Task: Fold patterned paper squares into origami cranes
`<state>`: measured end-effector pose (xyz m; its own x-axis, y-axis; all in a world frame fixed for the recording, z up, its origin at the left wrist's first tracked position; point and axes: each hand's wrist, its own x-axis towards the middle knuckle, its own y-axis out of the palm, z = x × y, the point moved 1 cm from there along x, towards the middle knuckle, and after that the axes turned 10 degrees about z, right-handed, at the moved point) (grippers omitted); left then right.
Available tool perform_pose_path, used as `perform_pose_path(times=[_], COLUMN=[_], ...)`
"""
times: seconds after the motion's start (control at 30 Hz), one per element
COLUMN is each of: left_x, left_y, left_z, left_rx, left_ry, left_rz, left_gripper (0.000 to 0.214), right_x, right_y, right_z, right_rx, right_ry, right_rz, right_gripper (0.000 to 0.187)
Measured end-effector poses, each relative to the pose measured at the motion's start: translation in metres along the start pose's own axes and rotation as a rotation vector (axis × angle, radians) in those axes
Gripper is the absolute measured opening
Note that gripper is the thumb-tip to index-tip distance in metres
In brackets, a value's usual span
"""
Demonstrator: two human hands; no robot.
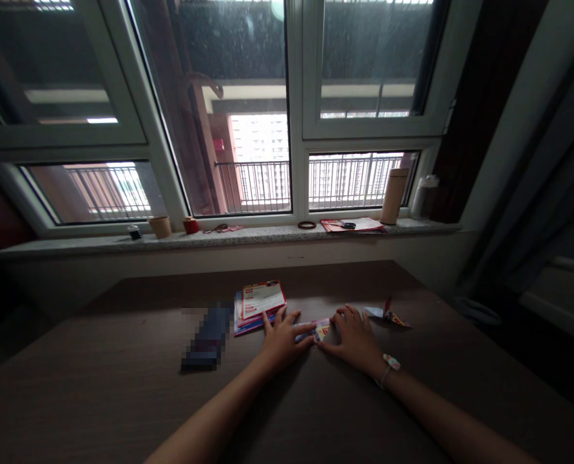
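My left hand [285,339] rests low over the table, its thumb and index finger on the left end of a small folded piece of colourful printed paper [322,331]. The other fingers of that hand are spread, their tips near a stack of printed leaflets [263,301]. From the other side, my right hand [357,338] holds the paper's right end between thumb and fingers. A bracelet with a pale charm [391,362] circles the right wrist. Part of the paper is hidden under the fingers. Right of my right hand lies another folded paper piece [397,318].
A dark, pixelated flat object [208,338] lies left of the leaflets on the brown table [98,361]. Along the windowsill [267,236] stand a paper cup [160,226], a red spool-like item [191,225], scissors on red papers [348,225], a tan flask [393,196] and a bottle [424,196].
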<state>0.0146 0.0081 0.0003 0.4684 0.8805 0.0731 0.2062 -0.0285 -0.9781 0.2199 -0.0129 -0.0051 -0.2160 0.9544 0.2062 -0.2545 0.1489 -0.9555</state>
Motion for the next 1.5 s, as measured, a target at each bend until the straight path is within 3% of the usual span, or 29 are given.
perform_pose_path(times=[0.2, 0.37, 0.57, 0.67, 1.1, 1.5], left_x=[-0.001, -0.002, -0.001, -0.001, 0.001, 0.000], left_y=[-0.001, -0.001, 0.000, 0.000, -0.002, -0.001], left_z=[-0.001, -0.002, -0.002, -0.002, -0.001, -0.002], left_rx=[-0.006, -0.012, 0.000, -0.002, -0.031, -0.015], left_ry=[0.001, -0.003, -0.016, -0.018, -0.042, -0.019], left_rz=[-0.007, -0.019, -0.031, -0.025, 0.033, -0.018], left_gripper=[0.034, 0.034, 0.035, 0.035, 0.036, 0.035], right_x=[0.000, 0.005, 0.003, 0.002, 0.007, 0.007], right_y=[0.005, 0.002, -0.007, -0.010, -0.009, -0.002], right_z=[-0.005, -0.010, -0.008, -0.006, -0.005, -0.007], right_rx=[0.058, 0.165, 0.267, 0.216, 0.014, -0.015], right_ry=[-0.023, 0.013, -0.121, -0.117, 0.166, 0.116], right_rz=[-0.036, -0.046, -0.027, -0.038, -0.027, -0.045], right_gripper=[0.058, 0.041, 0.026, 0.026, 0.030, 0.031])
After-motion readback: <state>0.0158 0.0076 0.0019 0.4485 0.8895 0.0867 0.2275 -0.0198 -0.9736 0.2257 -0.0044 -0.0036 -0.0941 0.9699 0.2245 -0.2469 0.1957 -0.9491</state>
